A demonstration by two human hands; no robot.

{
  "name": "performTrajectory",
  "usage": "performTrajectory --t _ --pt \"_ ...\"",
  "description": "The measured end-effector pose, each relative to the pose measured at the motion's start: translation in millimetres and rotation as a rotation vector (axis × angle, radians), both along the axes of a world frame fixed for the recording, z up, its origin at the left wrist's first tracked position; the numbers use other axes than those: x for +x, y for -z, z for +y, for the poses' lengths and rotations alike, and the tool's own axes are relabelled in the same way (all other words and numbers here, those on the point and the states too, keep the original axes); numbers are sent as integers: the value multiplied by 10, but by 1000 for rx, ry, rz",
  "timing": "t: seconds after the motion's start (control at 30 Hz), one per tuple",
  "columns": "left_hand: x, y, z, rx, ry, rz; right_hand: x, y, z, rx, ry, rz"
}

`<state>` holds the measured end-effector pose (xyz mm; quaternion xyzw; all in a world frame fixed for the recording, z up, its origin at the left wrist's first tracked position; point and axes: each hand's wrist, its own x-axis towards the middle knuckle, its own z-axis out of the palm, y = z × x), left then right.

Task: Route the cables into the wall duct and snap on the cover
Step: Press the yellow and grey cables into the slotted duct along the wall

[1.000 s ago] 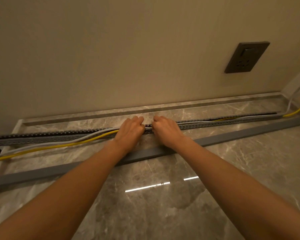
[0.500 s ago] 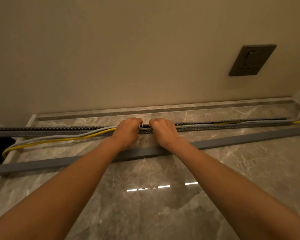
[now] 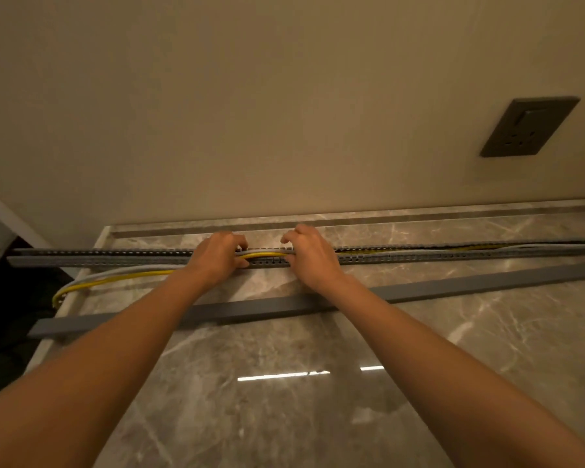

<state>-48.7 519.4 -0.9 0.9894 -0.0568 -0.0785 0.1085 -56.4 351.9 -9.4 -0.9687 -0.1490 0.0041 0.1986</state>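
Our left hand (image 3: 217, 256) and right hand (image 3: 309, 255) pinch the yellow and grey cables (image 3: 264, 254) at mid-duct (image 3: 115, 255). Right of our hands the cables lie inside the duct; left of them they hang outside. The cover (image 3: 453, 285) lies in front of the duct, unfitted. Both duct ends are cut off from view.

No text, label, brand or number can be read anywhere; the wall socket (image 3: 529, 127) at far right shows none.
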Motion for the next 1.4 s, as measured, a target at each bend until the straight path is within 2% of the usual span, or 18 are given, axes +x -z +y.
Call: performTrajectory --t 0.3,0.47,0.57,0.73,0.87,1.03,1.17,1.3,1.4 --pt "46 19 178 -132 164 -48 74 -21 302 83 210 135" --pt "196 -84 149 -31 215 83 76 -15 349 89 288 172" --pt "255 -88 165 -67 245 113 72 -28 325 127 306 220" --pt "200 -1 161 -143 199 -11 32 5 335 172 329 196" --pt "93 119 217 -119 301 -183 -11 31 358 129 319 106" --pt "41 135 258 -47 458 -290 -58 62 351 31 235 49" --pt "-35 91 133 114 449 -264 -87 72 335 -54 177 37" --pt "-110 104 50 130 383 -246 -105 77 299 -81 210 43" --pt "-148 122 -11 192 413 -246 -107 74 308 -92 235 49"
